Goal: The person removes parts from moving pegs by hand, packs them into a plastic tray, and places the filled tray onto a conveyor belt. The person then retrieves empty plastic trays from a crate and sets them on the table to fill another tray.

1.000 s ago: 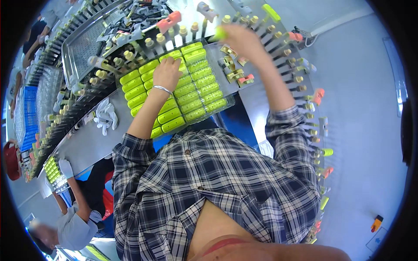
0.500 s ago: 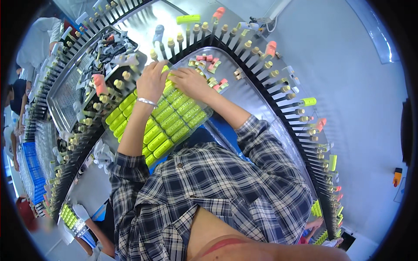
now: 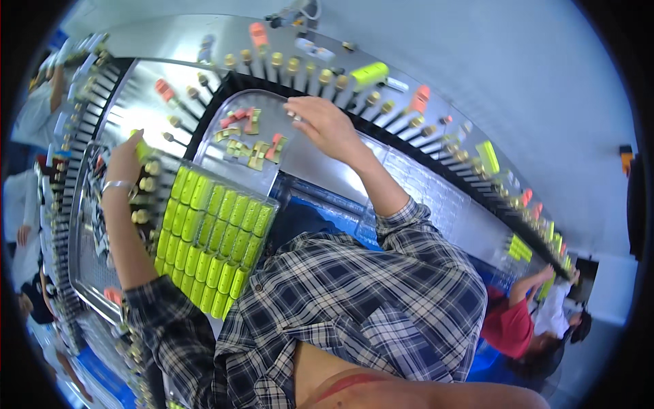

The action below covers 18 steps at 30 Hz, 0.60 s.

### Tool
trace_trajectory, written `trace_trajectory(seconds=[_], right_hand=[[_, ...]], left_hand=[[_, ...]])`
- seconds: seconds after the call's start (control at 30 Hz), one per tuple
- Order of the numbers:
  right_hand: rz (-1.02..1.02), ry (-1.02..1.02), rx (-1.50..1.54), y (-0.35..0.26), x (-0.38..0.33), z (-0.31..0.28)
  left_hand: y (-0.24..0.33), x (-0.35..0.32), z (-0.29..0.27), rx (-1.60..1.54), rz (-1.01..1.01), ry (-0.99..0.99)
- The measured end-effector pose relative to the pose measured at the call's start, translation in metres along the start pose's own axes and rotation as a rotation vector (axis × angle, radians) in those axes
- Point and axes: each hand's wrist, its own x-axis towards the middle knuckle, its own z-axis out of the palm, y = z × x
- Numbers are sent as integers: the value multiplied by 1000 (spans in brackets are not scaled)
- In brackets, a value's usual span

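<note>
My left hand [image 3: 124, 163] is at the left, its fingers closed on a lime-green plastic case [image 3: 142, 147] above the row of pegs; motion blurs it. My right hand [image 3: 328, 128] reaches over the metal worktop toward the dark peg rail, fingers curled together. Small pale bits show at its fingertips, too small to name. Between my arms lies a clear plastic tray [image 3: 269, 204] holding rows of lime-green cases [image 3: 221, 225]. Beyond this tray, several small pink and pale green pieces [image 3: 257, 146] lie on a metal tray [image 3: 197, 153].
Dark rails [image 3: 415, 146] carry upright pegs with tan tips, some bearing coral, lime or grey pieces. A perforated metal tray [image 3: 85, 273] stands at the left. Blue bins [image 3: 334, 208] sit near my lap. A co-worker in red [image 3: 507, 324] is at the lower right.
My hands have parted from the tray of cases: the left went left with a lime-green case, the right moved right toward the rail. The whole view has turned.
</note>
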Motion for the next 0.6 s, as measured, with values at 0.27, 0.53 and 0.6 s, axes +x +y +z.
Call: trace_trajectory(seconds=[0.27,0.53,0.6], right_hand=[[-26,184,-315,43,39,-45],[73,-503,-418,140,122,-32],[69,-534,-424,150,128,-33]], left_hand=[[-65,-49,7,-99,45,-51],[2,-84,-5,36,-150,35],[15,-101,-13,89,-148,195]])
